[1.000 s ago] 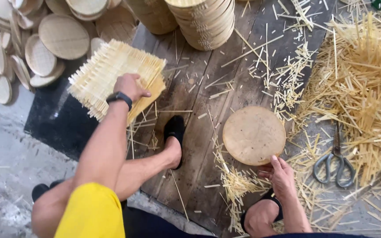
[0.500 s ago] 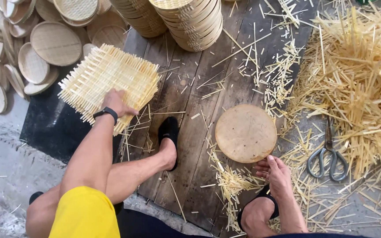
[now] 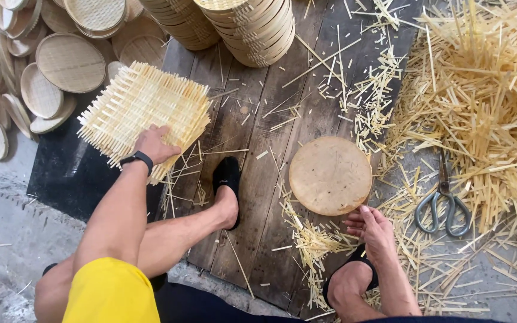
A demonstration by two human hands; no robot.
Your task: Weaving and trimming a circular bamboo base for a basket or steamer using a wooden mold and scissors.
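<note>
Woven bamboo mats (image 3: 145,113), stacked at ten o'clock, lie under the left hand (image 3: 154,145) pressing flat, while the right hand (image 3: 375,230), seemingly loosely open, touches the round wooden disc (image 3: 330,175) at five o'clock.

- The left hand (image 3: 154,143) rests palm-down on a stack of square woven bamboo mats (image 3: 145,113).
- The right hand (image 3: 373,226) touches the near edge of a round wooden disc (image 3: 330,174) on the dark plank floor (image 3: 252,197).
- Scissors (image 3: 443,200) lie right of the disc among loose bamboo strips (image 3: 486,101).
- Stacked round bamboo rings (image 3: 249,27) stand beyond.
</note>
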